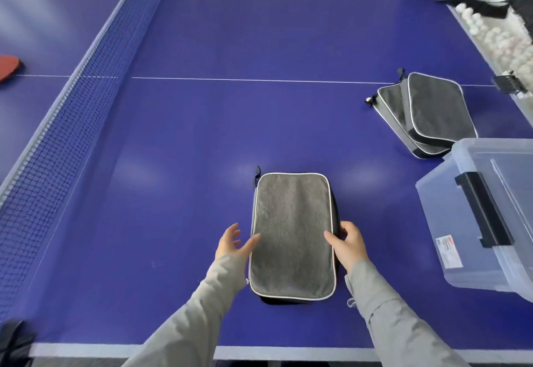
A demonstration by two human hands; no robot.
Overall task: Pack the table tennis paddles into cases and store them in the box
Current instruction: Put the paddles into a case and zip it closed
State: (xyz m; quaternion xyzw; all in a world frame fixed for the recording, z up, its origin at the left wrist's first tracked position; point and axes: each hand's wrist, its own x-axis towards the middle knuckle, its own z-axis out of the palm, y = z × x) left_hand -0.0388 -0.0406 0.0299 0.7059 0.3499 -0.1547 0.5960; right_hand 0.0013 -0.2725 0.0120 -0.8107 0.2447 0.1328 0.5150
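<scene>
Grey case [292,237] flat on table [202,136], near edge, apparently zipped; contents not visible. Two more cases [427,113] overlap beside clear box [461,222]; nothing visibly boxed yet. Red paddle [8,67] lies loose beyond net [72,107]. Left hand [233,244] spread, thumb at case's left edge. Right hand [350,244] grips its right edge, thumb on top.
</scene>
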